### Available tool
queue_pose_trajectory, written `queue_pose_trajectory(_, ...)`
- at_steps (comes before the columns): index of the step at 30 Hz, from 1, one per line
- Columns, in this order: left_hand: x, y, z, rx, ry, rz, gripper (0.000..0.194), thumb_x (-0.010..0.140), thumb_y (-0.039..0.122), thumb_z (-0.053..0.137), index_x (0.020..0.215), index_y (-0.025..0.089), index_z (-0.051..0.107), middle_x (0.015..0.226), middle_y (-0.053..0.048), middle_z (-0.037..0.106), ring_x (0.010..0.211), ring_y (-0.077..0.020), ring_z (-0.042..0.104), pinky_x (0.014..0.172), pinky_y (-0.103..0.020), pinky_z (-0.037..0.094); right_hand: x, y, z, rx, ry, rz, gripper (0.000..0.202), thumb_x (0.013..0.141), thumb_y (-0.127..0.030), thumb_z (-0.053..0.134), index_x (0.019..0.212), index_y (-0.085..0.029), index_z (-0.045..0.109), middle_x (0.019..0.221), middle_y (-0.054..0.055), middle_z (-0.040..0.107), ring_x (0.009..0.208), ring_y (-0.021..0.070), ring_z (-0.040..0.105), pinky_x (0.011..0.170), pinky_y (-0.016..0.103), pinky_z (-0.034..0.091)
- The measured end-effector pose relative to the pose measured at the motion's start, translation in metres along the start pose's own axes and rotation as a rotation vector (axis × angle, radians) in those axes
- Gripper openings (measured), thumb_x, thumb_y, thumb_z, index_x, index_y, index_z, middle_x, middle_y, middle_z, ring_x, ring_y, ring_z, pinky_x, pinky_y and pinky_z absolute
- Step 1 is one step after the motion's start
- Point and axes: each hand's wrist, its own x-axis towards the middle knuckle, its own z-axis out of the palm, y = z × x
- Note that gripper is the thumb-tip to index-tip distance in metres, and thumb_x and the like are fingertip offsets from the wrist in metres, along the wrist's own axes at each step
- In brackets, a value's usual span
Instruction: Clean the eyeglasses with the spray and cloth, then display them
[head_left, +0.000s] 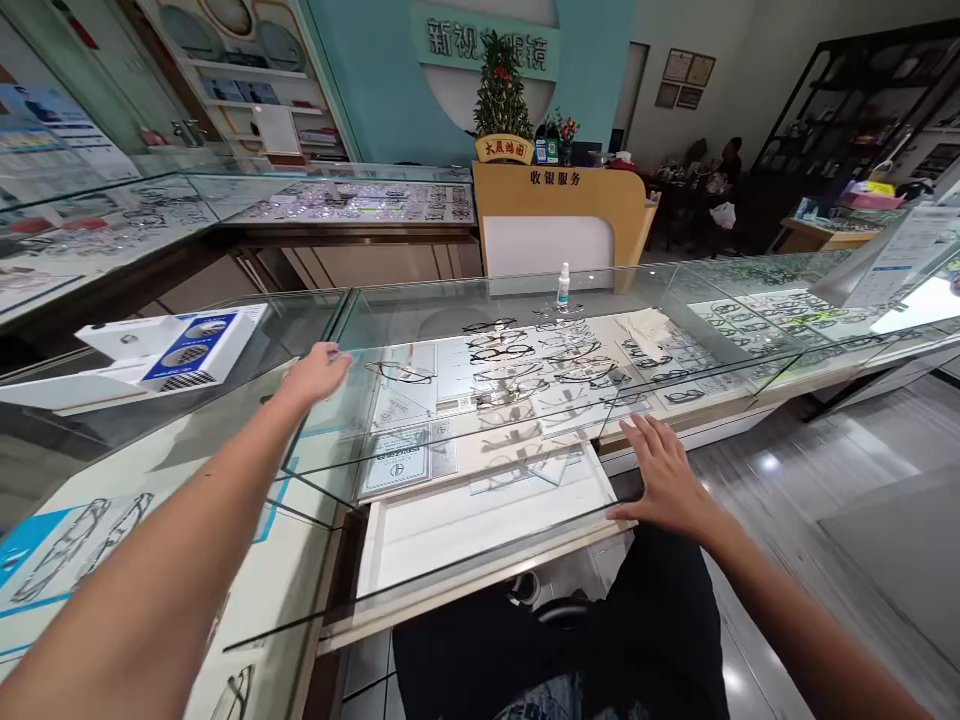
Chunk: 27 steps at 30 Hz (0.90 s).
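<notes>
My left hand [319,372] reaches out to the glass counter near its corner joint, with fingers curled together; whatever lies in their tips is too small to make out. Just right of it, a pair of eyeglasses [401,372] rests on the counter. My right hand [664,480] has its fingers spread over the counter's near edge, the thumb by the right front corner of a pulled-out white drawer [480,560]. Further in, rows of eyeglasses [501,352] lie on the display. A framed card [397,458] sits left of centre.
An open white and blue box [187,350] stands on the left glass case. A small spray bottle [564,285] is upright at the counter's back. Beige cloth [646,328] lies at right. Beyond stands a wooden cashier desk [637,190]; a person [729,160] is far behind.
</notes>
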Motion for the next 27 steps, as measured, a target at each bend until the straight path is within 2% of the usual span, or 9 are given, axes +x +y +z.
queue_pose_trajectory(4, -0.024, -0.011, -0.02, -0.005, -0.087, 0.0, 0.081, 0.109, 0.056, 0.038, 0.172, 0.005, 0.04, 0.163, -0.025, 0.064, 0.146, -0.0423, 0.068, 0.118, -0.053, 0.054, 0.022, 0.001, 0.001, -0.002, 0.004, 0.023, 0.148, 0.071, -0.095, 0.08, 0.181, -0.011, 0.028, 0.189, 0.026, 0.026, 0.177, 0.05, 0.018, 0.143, 0.069, 0.015)
queue_pose_trajectory(7, -0.053, -0.022, -0.021, -0.001, -0.145, 0.035, 0.085, 0.106, 0.061, 0.04, 0.172, 0.008, 0.041, 0.164, -0.023, 0.064, 0.142, -0.0403, 0.071, 0.118, -0.052, 0.056, 0.038, 0.005, 0.004, 0.01, 0.009, 0.043, 0.146, 0.075, -0.098, 0.073, 0.181, -0.009, 0.027, 0.187, 0.028, 0.028, 0.177, 0.0492, 0.018, 0.142, 0.069, 0.014)
queue_pose_trajectory(9, -0.073, -0.029, -0.015, 0.008, -0.171, 0.065, 0.089, 0.102, 0.062, 0.043, 0.173, 0.008, 0.042, 0.173, -0.022, 0.055, 0.155, -0.039, 0.061, 0.127, -0.051, 0.049, 0.051, 0.01, 0.004, 0.013, 0.008, 0.056, 0.145, 0.077, -0.099, 0.07, 0.18, -0.008, 0.026, 0.187, 0.028, 0.028, 0.176, 0.0487, 0.018, 0.142, 0.067, 0.014)
queue_pose_trajectory(11, -0.092, -0.036, -0.009, 0.026, -0.172, 0.064, 0.092, 0.1, 0.064, 0.043, 0.173, 0.007, 0.043, 0.181, -0.021, 0.044, 0.168, -0.0397, 0.044, 0.135, -0.054, 0.037, 0.064, 0.015, 0.004, 0.008, 0.009, 0.057, 0.147, 0.077, -0.1, 0.069, 0.181, -0.007, 0.024, 0.187, 0.028, 0.027, 0.177, 0.0484, 0.017, 0.142, 0.066, 0.013)
queue_pose_trajectory(14, -0.116, -0.041, -0.003, 0.064, -0.147, -0.001, 0.096, 0.101, 0.073, 0.034, 0.174, 0.012, 0.044, 0.184, -0.018, 0.04, 0.176, -0.0438, 0.025, 0.139, -0.067, 0.023, 0.083, 0.022, 0.005, 0.008, 0.007, 0.059, 0.149, 0.077, -0.103, 0.063, 0.182, -0.007, 0.02, 0.188, 0.028, 0.025, 0.177, 0.0477, 0.015, 0.142, 0.066, 0.012)
queue_pose_trajectory(16, -0.127, -0.041, -0.002, 0.097, -0.125, -0.03, 0.099, 0.101, 0.077, 0.027, 0.176, 0.015, 0.042, 0.185, -0.016, 0.039, 0.178, -0.0428, 0.019, 0.14, -0.07, 0.016, 0.092, 0.025, 0.008, 0.006, 0.001, 0.081, 0.15, 0.078, -0.105, 0.059, 0.181, -0.004, 0.02, 0.188, 0.029, 0.024, 0.177, 0.0481, 0.015, 0.141, 0.065, 0.012)
queue_pose_trajectory(19, -0.138, -0.035, -0.002, 0.12, -0.102, -0.046, 0.102, 0.101, 0.079, 0.021, 0.178, 0.013, 0.038, 0.185, -0.017, 0.038, 0.179, -0.0382, 0.018, 0.141, -0.066, 0.013, 0.103, 0.03, 0.013, -0.01, 0.008, 0.12, 0.152, 0.078, -0.106, 0.055, 0.18, 0.0, 0.019, 0.188, 0.031, 0.022, 0.176, 0.0489, 0.015, 0.141, 0.064, 0.012)
queue_pose_trajectory(22, -0.142, -0.029, -0.001, 0.071, -0.081, -0.061, 0.104, 0.102, 0.08, 0.021, 0.178, 0.012, 0.036, 0.185, -0.017, 0.038, 0.179, -0.0377, 0.018, 0.141, -0.065, 0.011, 0.109, 0.037, 0.018, -0.012, 0.031, 0.135, 0.155, 0.077, -0.108, 0.051, 0.18, 0.001, 0.014, 0.188, 0.031, 0.02, 0.176, 0.05, 0.013, 0.14, 0.065, 0.012)
queue_pose_trajectory(27, -0.142, -0.032, 0.001, -0.018, -0.054, -0.076, 0.097, 0.105, 0.074, 0.018, 0.179, 0.012, 0.032, 0.186, -0.016, 0.036, 0.177, -0.0365, 0.023, 0.141, -0.067, 0.009, 0.12, 0.046, 0.027, 0.006, 0.055, 0.193, 0.163, 0.074, -0.115, 0.041, 0.179, 0.008, 0.014, 0.188, 0.034, 0.019, 0.176, 0.0498, 0.017, 0.142, 0.062, 0.008)
